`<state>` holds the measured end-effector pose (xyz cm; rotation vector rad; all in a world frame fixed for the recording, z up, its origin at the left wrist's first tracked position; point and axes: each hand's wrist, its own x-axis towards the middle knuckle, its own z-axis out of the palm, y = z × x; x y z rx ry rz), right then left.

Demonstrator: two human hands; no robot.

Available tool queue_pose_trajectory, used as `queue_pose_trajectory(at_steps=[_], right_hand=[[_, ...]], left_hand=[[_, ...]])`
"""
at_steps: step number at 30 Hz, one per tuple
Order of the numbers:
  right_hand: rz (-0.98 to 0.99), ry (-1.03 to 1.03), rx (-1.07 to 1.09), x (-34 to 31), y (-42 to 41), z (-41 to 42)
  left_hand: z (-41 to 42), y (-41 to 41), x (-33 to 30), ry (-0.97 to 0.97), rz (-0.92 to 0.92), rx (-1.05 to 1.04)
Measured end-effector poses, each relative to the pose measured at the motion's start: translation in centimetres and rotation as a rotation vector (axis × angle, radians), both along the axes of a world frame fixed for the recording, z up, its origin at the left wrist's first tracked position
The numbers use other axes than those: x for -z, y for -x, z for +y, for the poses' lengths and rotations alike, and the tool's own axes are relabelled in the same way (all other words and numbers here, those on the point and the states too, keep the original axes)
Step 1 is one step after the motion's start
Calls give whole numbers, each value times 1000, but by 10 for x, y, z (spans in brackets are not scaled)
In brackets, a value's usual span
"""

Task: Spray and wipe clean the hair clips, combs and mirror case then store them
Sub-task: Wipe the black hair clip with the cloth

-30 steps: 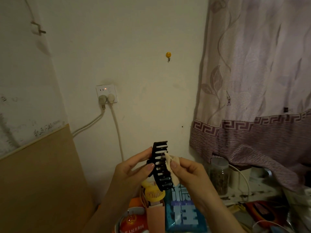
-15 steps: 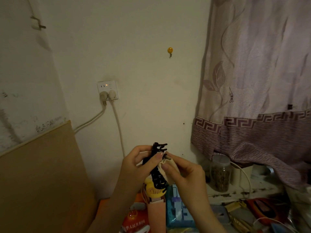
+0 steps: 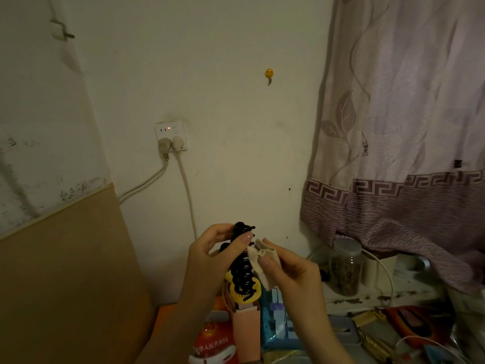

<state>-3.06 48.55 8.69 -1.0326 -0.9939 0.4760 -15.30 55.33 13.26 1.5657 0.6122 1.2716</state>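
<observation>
A long black claw hair clip (image 3: 242,271) hangs upright in front of the wall, its teeth closed together. My left hand (image 3: 212,254) grips the clip near its top, thumb and fingers curled round it. My right hand (image 3: 291,274) pinches a small beige cloth (image 3: 262,264) and holds it against the clip's right side. Combs and a mirror case are not visible to me.
Below the hands stand a yellow mini fan (image 3: 245,290), a pink box (image 3: 246,329), a blue packet (image 3: 278,327) and a red booklet (image 3: 214,342). A jar (image 3: 345,266) sits under the purple curtain (image 3: 393,153). A brown board (image 3: 65,271) leans on the left; cables hang from a socket (image 3: 170,136).
The clip went from spread open, teeth facing me, to closed and turned edge-on. Both hands stayed together at the same height, with the cloth now on the clip's right side.
</observation>
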Motion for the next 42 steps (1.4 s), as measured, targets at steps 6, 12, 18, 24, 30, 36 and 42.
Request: queue_pose_trajectory(at_steps=[6, 12, 18, 24, 30, 36, 42], right_hand=[[254, 90, -171, 14, -1, 2], [404, 198, -301, 24, 11, 6], [567, 199, -488, 23, 16, 9], [577, 170, -377, 28, 17, 11], [431, 49, -246, 23, 14, 7], [272, 50, -158, 24, 4, 3], [248, 50, -24, 13, -16, -2]], left_hand=[[0, 3, 1, -11, 19, 44], [2, 7, 5, -51, 53, 72], [3, 8, 6, 18, 35, 124], [5, 13, 6, -20, 44, 80], [4, 12, 7, 31, 2, 30], [7, 14, 9, 84, 31, 21], [9, 18, 9, 107, 99, 64]])
